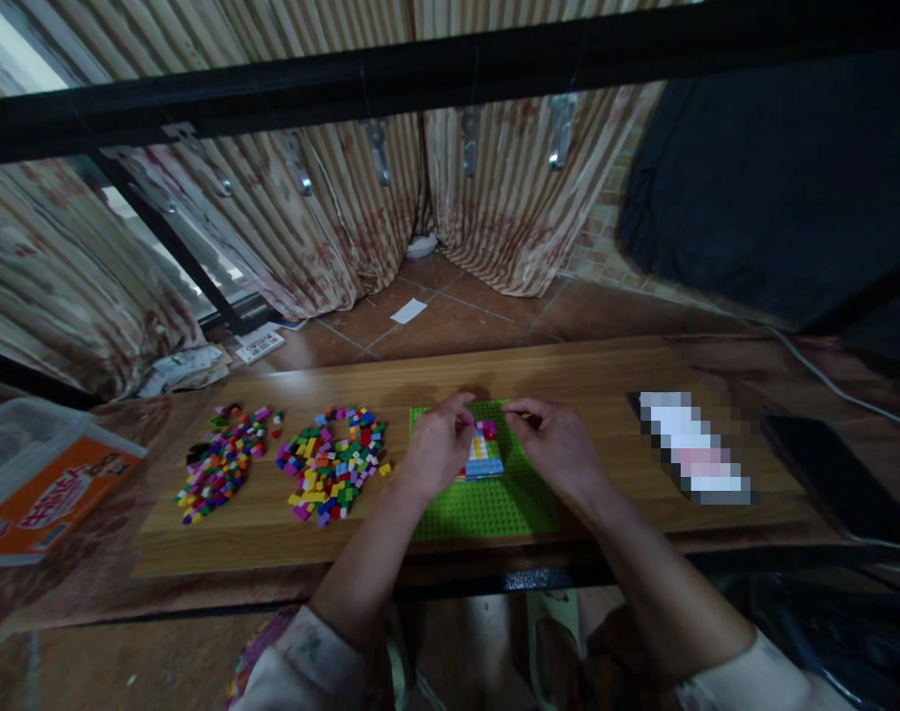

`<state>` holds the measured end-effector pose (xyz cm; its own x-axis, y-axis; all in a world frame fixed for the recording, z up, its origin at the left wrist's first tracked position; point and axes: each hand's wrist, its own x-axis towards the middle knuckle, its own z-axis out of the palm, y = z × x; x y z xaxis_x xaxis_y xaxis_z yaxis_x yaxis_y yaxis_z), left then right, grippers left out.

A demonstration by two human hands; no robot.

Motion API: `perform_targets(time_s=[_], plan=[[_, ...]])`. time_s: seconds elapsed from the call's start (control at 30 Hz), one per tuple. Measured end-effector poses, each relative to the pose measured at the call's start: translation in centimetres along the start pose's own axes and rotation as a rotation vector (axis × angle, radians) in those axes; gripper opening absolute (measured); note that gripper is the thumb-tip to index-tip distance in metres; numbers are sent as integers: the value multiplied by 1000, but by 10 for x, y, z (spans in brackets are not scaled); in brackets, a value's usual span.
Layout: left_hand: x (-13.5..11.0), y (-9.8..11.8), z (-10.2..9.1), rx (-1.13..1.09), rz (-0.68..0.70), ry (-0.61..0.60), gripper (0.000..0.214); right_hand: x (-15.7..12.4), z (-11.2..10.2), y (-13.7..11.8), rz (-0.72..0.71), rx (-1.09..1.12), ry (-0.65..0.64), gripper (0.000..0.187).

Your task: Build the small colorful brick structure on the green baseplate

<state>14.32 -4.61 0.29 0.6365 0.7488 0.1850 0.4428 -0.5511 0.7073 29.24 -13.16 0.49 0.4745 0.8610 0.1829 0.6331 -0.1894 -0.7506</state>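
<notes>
A green studded baseplate (494,504) lies on the wooden board in front of me. A small stack of bricks (483,452), blue, white, yellow and pink, stands on its far half. My left hand (439,446) rests on the left side of this stack, fingers curled and pinched at its top. My right hand (557,444) hovers just right of the stack, its fingertips pinched together near the pink bricks. What either pinch holds is too small to make out.
Two piles of small mixed-colour bricks (336,462) (223,459) lie left of the baseplate. An orange-labelled plastic box (39,484) sits at the far left. Right of the plate are a blurred flat item (694,449) and a dark phone-like slab (835,474).
</notes>
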Motion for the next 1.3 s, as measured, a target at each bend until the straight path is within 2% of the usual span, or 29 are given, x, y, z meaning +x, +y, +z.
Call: perform_targets(time_s=[0.3, 0.63, 0.8, 1.1, 1.3], plan=[[-4, 2, -7, 35, -15, 22, 39, 1, -2, 1, 2, -7, -8, 23], [-9, 4, 1, 77, 123, 60, 31, 0, 0, 1, -27, -1, -8, 23], [-10, 7, 7, 180, 209, 92, 25, 0, 2, 2, -39, -4, -26, 22], [-12, 7, 14, 213, 217, 153, 28, -1, 5, 1, -32, 18, -55, 22], [-12, 6, 17, 208, 200, 147, 32, -1, 7, 2, -13, 57, -80, 22]])
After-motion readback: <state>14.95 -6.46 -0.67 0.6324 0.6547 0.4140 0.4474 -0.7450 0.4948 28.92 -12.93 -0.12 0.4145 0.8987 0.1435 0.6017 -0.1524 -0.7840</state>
